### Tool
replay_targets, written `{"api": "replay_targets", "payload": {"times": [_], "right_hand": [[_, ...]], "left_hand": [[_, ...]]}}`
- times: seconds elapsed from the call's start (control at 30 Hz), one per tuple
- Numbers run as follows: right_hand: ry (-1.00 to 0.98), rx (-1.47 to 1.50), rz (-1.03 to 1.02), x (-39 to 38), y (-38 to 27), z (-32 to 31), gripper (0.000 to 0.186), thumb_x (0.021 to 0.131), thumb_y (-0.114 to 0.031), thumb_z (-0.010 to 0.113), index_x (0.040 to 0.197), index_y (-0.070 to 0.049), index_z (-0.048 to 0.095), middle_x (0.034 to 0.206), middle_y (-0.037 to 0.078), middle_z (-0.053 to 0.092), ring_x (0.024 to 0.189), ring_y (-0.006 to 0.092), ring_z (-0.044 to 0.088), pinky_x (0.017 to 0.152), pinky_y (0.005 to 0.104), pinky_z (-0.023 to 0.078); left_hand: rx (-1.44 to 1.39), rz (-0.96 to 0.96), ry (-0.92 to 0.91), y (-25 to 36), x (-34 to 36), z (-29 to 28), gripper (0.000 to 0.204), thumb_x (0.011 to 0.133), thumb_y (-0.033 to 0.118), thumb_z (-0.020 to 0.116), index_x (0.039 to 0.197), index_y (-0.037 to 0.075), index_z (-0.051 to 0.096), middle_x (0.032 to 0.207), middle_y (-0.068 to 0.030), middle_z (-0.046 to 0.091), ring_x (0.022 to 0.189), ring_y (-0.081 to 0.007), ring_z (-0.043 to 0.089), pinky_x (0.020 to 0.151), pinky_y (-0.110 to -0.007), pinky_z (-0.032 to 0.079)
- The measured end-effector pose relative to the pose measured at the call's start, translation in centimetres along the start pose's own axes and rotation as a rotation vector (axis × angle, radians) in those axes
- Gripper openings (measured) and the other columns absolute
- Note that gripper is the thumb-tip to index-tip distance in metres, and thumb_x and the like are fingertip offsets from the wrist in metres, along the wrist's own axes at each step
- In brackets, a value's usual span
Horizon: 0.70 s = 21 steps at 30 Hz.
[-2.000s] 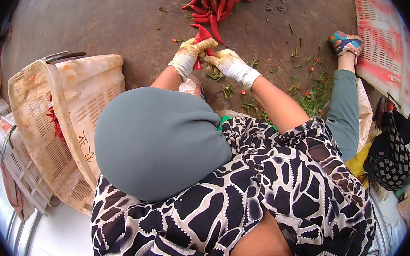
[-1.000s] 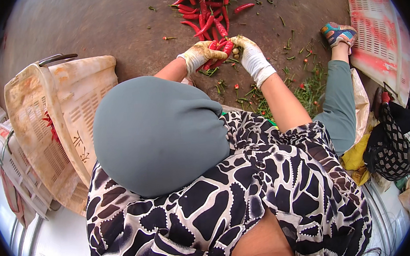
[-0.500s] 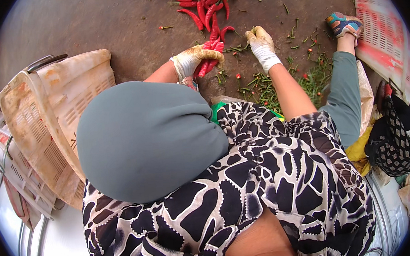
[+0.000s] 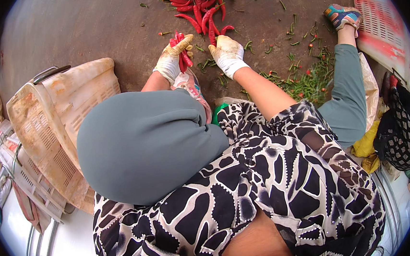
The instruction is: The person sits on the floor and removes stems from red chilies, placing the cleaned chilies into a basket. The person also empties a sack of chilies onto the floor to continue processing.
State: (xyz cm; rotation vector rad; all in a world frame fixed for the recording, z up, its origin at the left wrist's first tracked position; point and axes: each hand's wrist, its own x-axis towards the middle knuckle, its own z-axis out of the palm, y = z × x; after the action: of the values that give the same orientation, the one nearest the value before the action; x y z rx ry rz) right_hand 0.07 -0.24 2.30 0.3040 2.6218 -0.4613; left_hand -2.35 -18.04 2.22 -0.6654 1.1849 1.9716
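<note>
My left hand [image 4: 172, 58], in a stained white glove, is closed round a small bunch of red chili peppers [image 4: 183, 57] that stick out on both sides of the fingers. To its right, my gloved right hand [image 4: 227, 55] has its fingers drawn together at the near tip of the chili pile, on the end of one red chili pepper [image 4: 212, 35]. The pile of red chili peppers [image 4: 199, 5] spreads over the floor just beyond both hands. Green stems [image 4: 310, 83] lie heaped to the right of my right forearm.
A dirty white plastic crate [image 4: 79, 87] stands at my left, with more crates [image 4: 23, 171] behind it. Another crate [image 4: 383, 25], stained red, is at the far right beside my shoe [image 4: 343, 17]. A person in dark patterned clothing [image 4: 400, 136] is at the right edge.
My left hand has moved left, away from the pile, with its bunch of chili peppers. My right hand has come left, from over the loose stems to the pile's near end.
</note>
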Motion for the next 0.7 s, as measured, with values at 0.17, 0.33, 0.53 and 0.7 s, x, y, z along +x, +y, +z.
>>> {"api": "replay_targets", "payload": {"times": [0.17, 0.33, 0.53, 0.7], "right_hand": [[0.146, -0.202, -0.554, -4.3, 0.5, -1.2, 0.024, 0.077, -0.031, 0.063, 0.080, -0.008, 0.060, 0.077, 0.011, 0.061, 0.072, 0.0282, 0.062, 0.065, 0.0416, 0.046], [0.063, 0.024, -0.438, -5.6, 1.4, -1.2, 0.032, 0.085, -0.035, 0.060, 0.072, -0.005, 0.060, 0.069, 0.011, 0.063, 0.069, 0.0291, 0.062, 0.064, 0.0404, 0.047], [-0.052, 1.039, -0.078, -2.5, 3.4, -1.6, 0.033, 0.093, -0.029, 0.055, 0.071, -0.005, 0.060, 0.060, -0.001, 0.057, 0.053, 0.0086, 0.047, 0.052, 0.0261, 0.040], [0.340, -0.021, -0.095, 3.6, 7.7, -2.2, 0.036, 0.086, -0.041, 0.058, 0.082, -0.006, 0.062, 0.078, 0.013, 0.064, 0.072, 0.0263, 0.062, 0.066, 0.0391, 0.048]], "left_hand": [[0.327, -0.023, 0.046, -0.6, -0.3, 2.6, 0.031, 0.081, 0.028, 0.071, 0.098, 0.004, 0.060, 0.069, -0.0059, 0.061, 0.048, -0.0149, 0.054, 0.044, -0.028, 0.042], [0.226, -0.045, 0.017, -0.3, -0.4, 3.1, 0.026, 0.080, 0.026, 0.071, 0.091, 0.004, 0.061, 0.069, -0.0076, 0.063, 0.045, -0.0166, 0.053, 0.043, -0.028, 0.043], [-0.109, 0.032, 0.063, -1.6, 0.7, 2.5, 0.025, 0.086, 0.030, 0.066, 0.096, 0.006, 0.064, 0.079, -0.0036, 0.065, 0.057, -0.0162, 0.058, 0.047, -0.030, 0.046], [-0.205, 0.060, 0.086, -0.3, 1.3, 1.1, 0.023, 0.085, 0.023, 0.067, 0.097, 0.004, 0.065, 0.082, -0.0052, 0.064, 0.065, -0.0169, 0.061, 0.054, -0.031, 0.050]]}}
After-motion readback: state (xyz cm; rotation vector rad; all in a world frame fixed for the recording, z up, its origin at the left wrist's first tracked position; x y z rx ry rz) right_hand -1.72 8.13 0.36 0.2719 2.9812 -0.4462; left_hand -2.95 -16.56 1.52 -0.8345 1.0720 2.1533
